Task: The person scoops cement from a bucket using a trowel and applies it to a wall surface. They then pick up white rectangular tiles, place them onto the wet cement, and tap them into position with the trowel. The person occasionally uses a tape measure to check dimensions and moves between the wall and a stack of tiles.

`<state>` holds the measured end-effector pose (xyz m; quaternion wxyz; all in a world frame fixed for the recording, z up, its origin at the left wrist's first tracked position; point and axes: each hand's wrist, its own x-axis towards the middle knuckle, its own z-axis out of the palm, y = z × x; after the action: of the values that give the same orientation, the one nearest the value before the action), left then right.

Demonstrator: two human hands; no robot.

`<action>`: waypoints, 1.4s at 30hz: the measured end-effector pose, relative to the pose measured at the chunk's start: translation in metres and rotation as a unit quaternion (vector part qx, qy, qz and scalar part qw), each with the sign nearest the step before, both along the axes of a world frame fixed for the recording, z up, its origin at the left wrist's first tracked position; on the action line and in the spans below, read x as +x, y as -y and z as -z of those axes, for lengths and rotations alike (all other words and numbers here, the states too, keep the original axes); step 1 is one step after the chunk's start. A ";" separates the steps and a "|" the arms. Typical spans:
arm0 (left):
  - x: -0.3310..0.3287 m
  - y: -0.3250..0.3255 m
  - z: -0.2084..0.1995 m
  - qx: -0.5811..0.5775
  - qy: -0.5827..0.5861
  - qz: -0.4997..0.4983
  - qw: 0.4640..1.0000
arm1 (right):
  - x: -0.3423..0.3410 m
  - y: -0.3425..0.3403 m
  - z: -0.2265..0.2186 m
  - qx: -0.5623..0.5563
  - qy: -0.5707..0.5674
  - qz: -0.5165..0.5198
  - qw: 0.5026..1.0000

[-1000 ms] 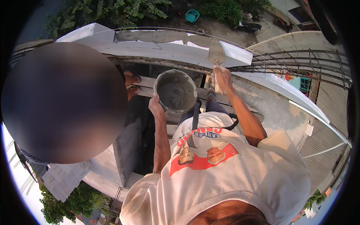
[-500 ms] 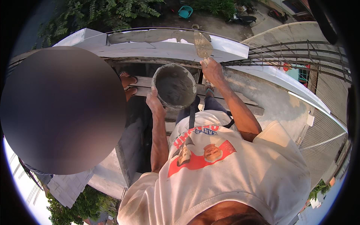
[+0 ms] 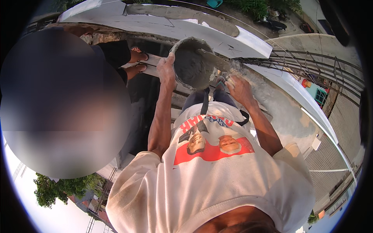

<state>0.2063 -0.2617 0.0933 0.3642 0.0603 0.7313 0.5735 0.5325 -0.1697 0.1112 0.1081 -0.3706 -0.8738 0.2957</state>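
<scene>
1. Ledge (image 3: 175,27), white, mortar strip (image 3: 182,14) along its top, runs across beyond both hands.
2. Concrete surface (image 3: 287,106), right side: open room beside the right arm.
3. Dark gap (image 3: 144,105): open drop left of the left arm.
4. Bucket (image 3: 190,40) with grey mix (image 3: 189,66), between hands, far rim near ledge edge.
5. Trowel (image 3: 218,62): blade over bucket's right rim, contact unclear.
6. Right hand (image 3: 239,91) wrapped round trowel grip.
7. Left hand (image 3: 166,70) pinching bucket's left rim.
</scene>
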 end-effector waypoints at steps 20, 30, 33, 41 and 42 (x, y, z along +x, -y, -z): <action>0.042 -0.019 -0.028 -0.021 -0.003 -0.075 0.997 | -0.022 -0.072 -0.009 -0.282 0.080 -0.310 0.904; 0.020 0.082 0.049 0.049 0.167 -0.278 0.945 | -0.123 -0.045 0.001 -0.418 -0.033 -0.119 0.900; 0.020 0.103 0.052 0.023 0.121 -0.317 0.940 | -0.212 -0.036 -0.009 -0.557 -0.120 -0.024 0.822; -0.008 0.168 0.035 -0.050 0.095 -0.351 0.930 | -0.498 -0.009 0.055 -0.549 -0.412 0.057 0.725; -0.009 0.183 0.048 -0.057 0.100 -0.347 0.931 | -0.524 -0.012 0.059 -0.540 -0.434 0.077 0.717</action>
<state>0.1975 -0.4451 0.0451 0.2165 -0.2757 0.6979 0.6245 0.0080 -0.1576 0.0527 0.2798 -0.2633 -0.3913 0.8362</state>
